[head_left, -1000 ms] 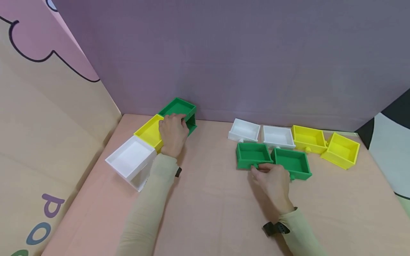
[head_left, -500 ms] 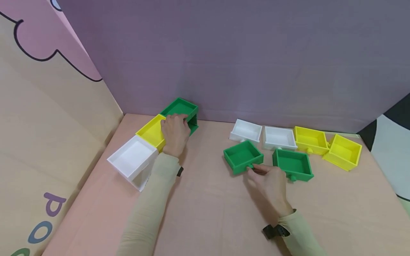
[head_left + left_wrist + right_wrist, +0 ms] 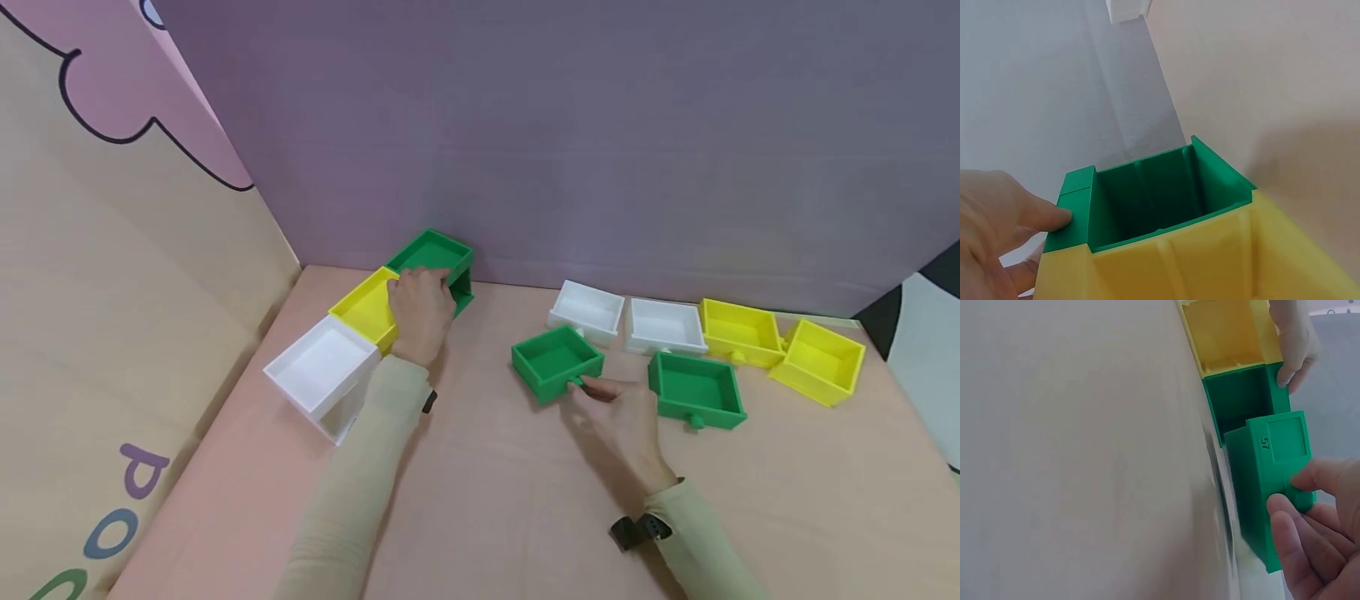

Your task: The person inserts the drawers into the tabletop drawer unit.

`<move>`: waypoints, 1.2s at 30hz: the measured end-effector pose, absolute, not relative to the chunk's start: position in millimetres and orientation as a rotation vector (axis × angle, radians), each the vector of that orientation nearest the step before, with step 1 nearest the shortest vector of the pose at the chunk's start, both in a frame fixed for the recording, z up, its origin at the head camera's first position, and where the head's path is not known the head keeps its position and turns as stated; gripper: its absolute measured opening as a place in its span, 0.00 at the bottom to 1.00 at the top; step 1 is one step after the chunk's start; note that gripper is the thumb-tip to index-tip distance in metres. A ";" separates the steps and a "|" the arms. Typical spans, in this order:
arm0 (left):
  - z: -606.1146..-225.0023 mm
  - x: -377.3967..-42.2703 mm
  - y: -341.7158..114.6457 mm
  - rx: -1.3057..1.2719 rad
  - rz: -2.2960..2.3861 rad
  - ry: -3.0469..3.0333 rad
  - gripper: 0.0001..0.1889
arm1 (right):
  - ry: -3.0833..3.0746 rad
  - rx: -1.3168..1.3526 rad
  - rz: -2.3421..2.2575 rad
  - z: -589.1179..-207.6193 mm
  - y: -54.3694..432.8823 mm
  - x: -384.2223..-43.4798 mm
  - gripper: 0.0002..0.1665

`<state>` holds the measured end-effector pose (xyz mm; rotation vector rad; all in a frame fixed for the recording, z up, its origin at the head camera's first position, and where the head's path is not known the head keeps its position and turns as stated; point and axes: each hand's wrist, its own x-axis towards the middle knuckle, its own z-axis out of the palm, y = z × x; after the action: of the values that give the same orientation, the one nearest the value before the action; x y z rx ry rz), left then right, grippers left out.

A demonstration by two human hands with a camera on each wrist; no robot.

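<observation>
Three joined drawer cases stand in a slanting row at the left: white (image 3: 318,367), yellow (image 3: 366,308) and green (image 3: 433,250). Each has a shallow tray on top. My left hand (image 3: 422,315) grips the green case's top edge beside the yellow one. In the left wrist view, a fingertip presses the green face next to the case's hollow compartment (image 3: 1147,197). My right hand (image 3: 618,417) pinches the round knob of a green drawer (image 3: 557,362), which is angled toward the cases. The right wrist view has this drawer's front (image 3: 1286,444) just below the green opening.
A second green drawer (image 3: 697,385) lies right of my right hand. Behind are two white drawers (image 3: 588,308) and two yellow drawers (image 3: 742,329), near the purple-grey back panel (image 3: 525,167). A patterned side panel (image 3: 135,292) rises at the left of the pink-covered table (image 3: 495,500).
My right hand has drawn the green drawer left, away from the other green drawer, and turned it toward the cases. My left hand keeps its grip on the green case. The head view has shifted slightly.
</observation>
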<state>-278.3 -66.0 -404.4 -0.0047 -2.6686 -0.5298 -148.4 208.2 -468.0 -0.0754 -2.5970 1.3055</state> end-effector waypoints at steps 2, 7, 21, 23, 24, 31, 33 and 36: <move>-404.1 -279.2 -64.9 -0.025 -0.537 -2.660 0.13 | -2.592 -0.071 1.347 -468.5 206.4 -151.5 0.14; -402.7 -280.3 -63.8 -0.094 -0.575 -2.632 0.12 | -2.575 -0.079 1.423 -470.0 200.6 -160.2 0.15; -395.9 -280.9 -75.5 -0.180 -0.797 -2.681 0.14 | -2.539 -0.035 1.485 -469.2 180.7 -194.0 0.17; -395.4 -282.0 -75.1 -0.195 -0.829 -2.704 0.14 | -2.542 -0.046 1.516 -471.7 179.2 -198.9 0.17; -395.1 -282.1 -74.6 -0.195 -0.831 -2.713 0.15 | -2.544 -0.052 1.529 -473.0 178.0 -201.0 0.17; -395.5 -281.4 -72.7 -0.130 -0.798 -2.707 0.15 | -2.523 -0.089 1.638 -478.0 163.1 -214.2 0.18; -394.6 -281.6 -72.6 -0.114 -0.799 -2.692 0.15 | -2.518 -0.095 1.665 -478.0 158.7 -217.6 0.19; -392.3 -282.3 -71.1 -0.090 -0.820 -2.681 0.15 | -2.522 -0.118 1.694 -477.9 153.5 -222.4 0.19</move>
<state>-282.3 -71.1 -392.3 -0.0900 -2.6809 -0.8199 -222.4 153.5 -477.9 -0.1179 -2.5218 1.6938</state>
